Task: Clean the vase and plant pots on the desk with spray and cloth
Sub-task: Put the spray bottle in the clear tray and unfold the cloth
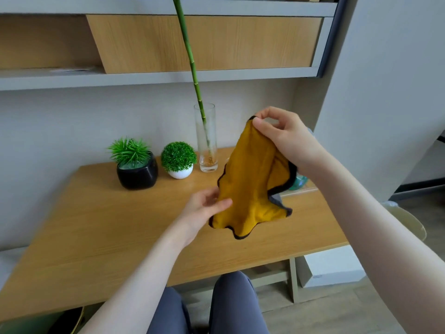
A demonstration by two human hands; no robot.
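A yellow cloth (250, 182) with black trim hangs above the wooden desk (101, 225). My right hand (281, 136) pinches its top corner, and my left hand (207, 208) grips its lower left edge. At the back of the desk stand a tall glass vase (206, 141) with a bamboo stalk (192, 68), a white pot (180, 173) with a round green plant, and a black pot (137, 175) with a spiky plant. A bluish-green object (299, 182), partly hidden behind the cloth, may be the spray bottle.
A shelf unit (168, 75) with a wooden panel hangs over the desk's back. A bin with a clear liner (407, 222) stands right of the desk, and a white box (332, 268) sits on the floor. My knees are under the front edge.
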